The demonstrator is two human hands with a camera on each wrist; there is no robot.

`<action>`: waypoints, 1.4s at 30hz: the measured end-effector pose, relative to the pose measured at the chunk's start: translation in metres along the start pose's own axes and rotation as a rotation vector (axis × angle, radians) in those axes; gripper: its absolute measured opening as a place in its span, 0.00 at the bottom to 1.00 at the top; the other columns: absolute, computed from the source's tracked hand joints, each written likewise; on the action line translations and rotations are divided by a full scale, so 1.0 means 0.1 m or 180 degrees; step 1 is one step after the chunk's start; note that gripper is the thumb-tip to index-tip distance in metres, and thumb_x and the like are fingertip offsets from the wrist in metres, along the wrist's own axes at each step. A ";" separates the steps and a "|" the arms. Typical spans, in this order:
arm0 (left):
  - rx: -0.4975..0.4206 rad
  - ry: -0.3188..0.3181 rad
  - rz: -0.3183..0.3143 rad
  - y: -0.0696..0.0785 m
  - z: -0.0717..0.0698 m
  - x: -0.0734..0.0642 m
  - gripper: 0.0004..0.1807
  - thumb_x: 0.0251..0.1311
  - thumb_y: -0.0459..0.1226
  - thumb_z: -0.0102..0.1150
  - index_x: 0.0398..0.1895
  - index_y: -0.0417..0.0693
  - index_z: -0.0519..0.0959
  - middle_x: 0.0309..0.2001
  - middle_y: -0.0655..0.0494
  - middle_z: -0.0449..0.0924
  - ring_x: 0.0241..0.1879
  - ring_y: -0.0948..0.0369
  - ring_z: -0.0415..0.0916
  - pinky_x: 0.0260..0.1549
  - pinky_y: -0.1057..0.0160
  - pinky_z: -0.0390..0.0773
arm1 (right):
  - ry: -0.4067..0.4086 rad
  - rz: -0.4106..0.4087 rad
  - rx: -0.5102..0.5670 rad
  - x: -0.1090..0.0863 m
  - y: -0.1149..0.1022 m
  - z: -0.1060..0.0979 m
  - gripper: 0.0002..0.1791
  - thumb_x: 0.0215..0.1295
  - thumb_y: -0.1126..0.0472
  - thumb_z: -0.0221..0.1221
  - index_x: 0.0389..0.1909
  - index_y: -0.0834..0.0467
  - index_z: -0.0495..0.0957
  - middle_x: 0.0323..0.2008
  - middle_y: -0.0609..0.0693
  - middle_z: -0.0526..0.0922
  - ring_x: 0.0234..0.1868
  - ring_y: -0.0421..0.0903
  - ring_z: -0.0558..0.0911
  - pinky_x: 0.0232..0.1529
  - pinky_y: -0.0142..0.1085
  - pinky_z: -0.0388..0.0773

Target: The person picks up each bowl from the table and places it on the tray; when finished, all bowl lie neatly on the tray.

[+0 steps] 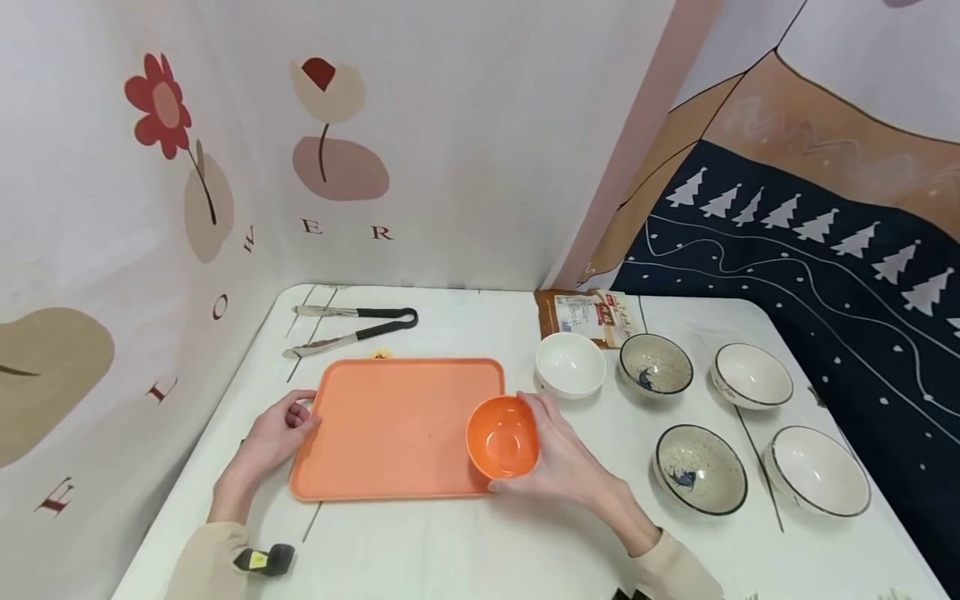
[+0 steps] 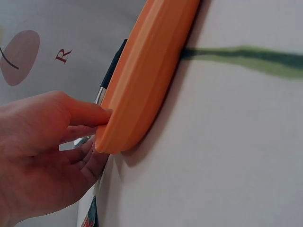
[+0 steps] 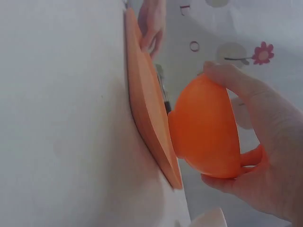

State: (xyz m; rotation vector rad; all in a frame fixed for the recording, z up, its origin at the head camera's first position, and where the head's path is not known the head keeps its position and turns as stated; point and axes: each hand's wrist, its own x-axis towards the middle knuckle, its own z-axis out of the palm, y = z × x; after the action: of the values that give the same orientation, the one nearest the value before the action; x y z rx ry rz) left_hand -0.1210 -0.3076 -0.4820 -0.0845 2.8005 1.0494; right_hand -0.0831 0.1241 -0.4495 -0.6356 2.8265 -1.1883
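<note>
My left hand is at the left edge of a flat orange tray. The left wrist view has the thumb on the rim of the tray and the other fingers curled beside and below it, pinching the edge. With my right hand I grip a small bright orange bowl by its rim and side, above the tray's right end. In the right wrist view the foot of the bowl faces the tray; whether they touch I cannot tell. The bowl's inside looks bare.
Black-handled tongs lie behind the tray. A small yellowish item shows at its back edge. To the right stand a white bowl, two grey bowls and two dark-rimmed white bowls. A brown packet lies behind them.
</note>
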 end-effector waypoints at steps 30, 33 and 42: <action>-0.0323 -0.0027 -0.0170 0.02 -0.01 -0.02 0.25 0.70 0.38 0.58 0.67 0.40 0.70 0.40 0.51 0.72 0.39 0.57 0.67 0.36 0.66 0.67 | -0.0506 -0.0631 -0.0301 1.20 -0.55 0.82 0.68 0.41 0.29 0.74 0.76 0.61 0.55 0.66 0.53 0.66 0.59 0.47 0.77 0.61 0.40 0.77; -0.0344 -0.0037 -0.0172 0.01 -0.02 -0.03 0.25 0.70 0.38 0.59 0.67 0.40 0.70 0.40 0.51 0.71 0.40 0.57 0.66 0.37 0.66 0.66 | -0.0602 -0.0549 -0.0314 1.31 -0.62 0.88 0.66 0.41 0.30 0.74 0.76 0.61 0.57 0.65 0.52 0.67 0.57 0.46 0.76 0.60 0.41 0.78; -0.0378 -0.0012 -0.0160 0.01 -0.01 -0.02 0.24 0.70 0.35 0.58 0.66 0.39 0.70 0.39 0.50 0.71 0.40 0.55 0.67 0.36 0.66 0.67 | -0.0780 -0.0571 -0.0500 1.60 -0.78 1.08 0.68 0.41 0.28 0.73 0.77 0.62 0.56 0.67 0.54 0.66 0.62 0.48 0.73 0.63 0.40 0.76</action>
State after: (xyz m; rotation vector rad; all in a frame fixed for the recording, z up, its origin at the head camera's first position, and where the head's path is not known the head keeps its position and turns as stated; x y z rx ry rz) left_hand -0.1190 -0.3075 -0.4799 -0.1653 2.7159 1.2016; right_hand -0.1841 -0.0580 -0.4500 -0.9875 2.7165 -0.8423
